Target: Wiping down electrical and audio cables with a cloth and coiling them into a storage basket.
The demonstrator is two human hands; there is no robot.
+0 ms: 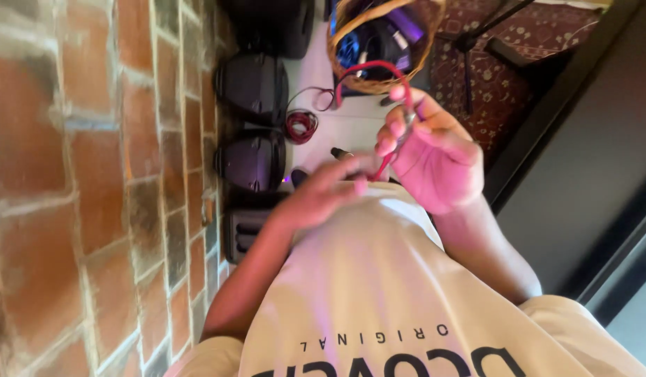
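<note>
Thin red cable (379, 68) looped between two hands

Right hand (435, 157) pinches its metal plug; blurred left hand's (323, 192) fingers lie narrow, touching the glossy cable below.

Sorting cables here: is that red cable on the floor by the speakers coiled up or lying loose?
Coiled. The red cable lies in a tight round bundle on the pale floor, beside a dark speaker.
</note>
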